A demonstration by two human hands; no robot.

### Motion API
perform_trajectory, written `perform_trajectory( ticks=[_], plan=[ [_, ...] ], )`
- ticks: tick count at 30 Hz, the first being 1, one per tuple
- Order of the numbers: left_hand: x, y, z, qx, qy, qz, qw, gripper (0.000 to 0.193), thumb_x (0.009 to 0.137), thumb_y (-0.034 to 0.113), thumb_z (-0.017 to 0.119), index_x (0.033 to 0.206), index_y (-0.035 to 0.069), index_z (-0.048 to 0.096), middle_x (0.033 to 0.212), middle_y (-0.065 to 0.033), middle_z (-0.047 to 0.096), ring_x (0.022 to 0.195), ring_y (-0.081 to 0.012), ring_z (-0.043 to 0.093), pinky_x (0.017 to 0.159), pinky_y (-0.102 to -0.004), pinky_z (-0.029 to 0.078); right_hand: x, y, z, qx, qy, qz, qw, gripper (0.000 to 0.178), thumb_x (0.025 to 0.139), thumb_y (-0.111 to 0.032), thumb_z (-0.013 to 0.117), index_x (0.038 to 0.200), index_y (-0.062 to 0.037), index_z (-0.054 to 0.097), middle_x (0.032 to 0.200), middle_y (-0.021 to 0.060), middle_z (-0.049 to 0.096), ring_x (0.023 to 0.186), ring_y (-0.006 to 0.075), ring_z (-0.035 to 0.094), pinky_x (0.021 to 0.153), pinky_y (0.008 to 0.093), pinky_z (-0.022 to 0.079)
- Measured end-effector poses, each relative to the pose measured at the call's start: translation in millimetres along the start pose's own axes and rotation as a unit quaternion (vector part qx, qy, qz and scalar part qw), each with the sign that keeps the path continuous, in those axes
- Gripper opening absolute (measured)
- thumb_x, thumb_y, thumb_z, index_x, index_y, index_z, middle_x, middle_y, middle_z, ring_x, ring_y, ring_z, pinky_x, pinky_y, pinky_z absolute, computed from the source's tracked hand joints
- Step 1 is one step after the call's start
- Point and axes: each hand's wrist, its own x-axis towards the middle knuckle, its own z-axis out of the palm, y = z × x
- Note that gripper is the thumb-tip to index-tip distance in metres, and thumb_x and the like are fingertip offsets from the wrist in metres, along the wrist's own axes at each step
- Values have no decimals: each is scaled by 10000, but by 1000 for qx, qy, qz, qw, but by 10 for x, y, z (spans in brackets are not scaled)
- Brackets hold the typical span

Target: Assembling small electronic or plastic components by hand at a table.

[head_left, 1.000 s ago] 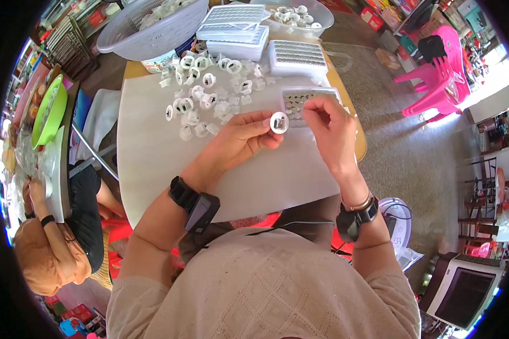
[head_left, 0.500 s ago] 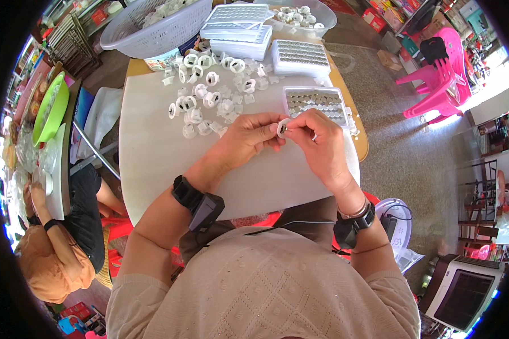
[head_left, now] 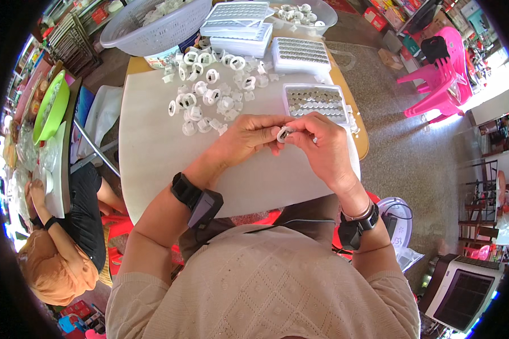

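The big tabletop (head_left: 152, 150) is under the fingers and goes out past them on all sides. Far off past the fingers, to the L, is a big grey basket (head_left: 147, 37) w/ pale bits in it. Nearer the middle, past the fingers, is a stack of clear trays (head_left: 240, 46). A clear bowl (head_left: 329, 22) w/ white pcs is far past the fingers too, a bit R.

Just past the R fingers is an open box (head_left: 338, 120) w/ rows of little round discs. A heap of white pcs (head_left: 212, 97) lies loose, past the L fingers and to their L.

The L hand (head_left: 246, 138) pinches a small white ring (head_left: 283, 134) btw thumb and finger. The R hand (head_left: 325, 141) has its fingers closed on the ring's R side. So the ring is btw the two hands, up off the tabletop, tilted, its dark middle showing. Can't tell if the R fingers also have a tiny bit, b/c they hide it.

What's new: 1 sec ago the R hand was by the box, apart from the ring; now it's on the ring. I think that means the work is now on this 1 pc, w/ both hands.
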Motion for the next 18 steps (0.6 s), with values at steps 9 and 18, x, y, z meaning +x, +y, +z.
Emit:
perform_trajectory(
  ticks=[9,18],
  plan=[
    [22,-53,-50,35,-4,-43,998,356,956,218,541,1226,-12,574,916,-57,622,765,-130,589,715,-270,502,-39,19,-37,-22,-20,21,999,86,778,-4,668,844,-5,613,767,120,624,671,246,634,589,316,495],
    [5,3,-45,57,-25,-44,997,342,958,202,539,1216,-20,573,904,-51,610,793,-130,596,720,-281,515,-90,37,-4,-17,-18,29,999,86,788,-20,675,832,-1,604,728,105,627,647,201,621,593,303,492]
  ],
)
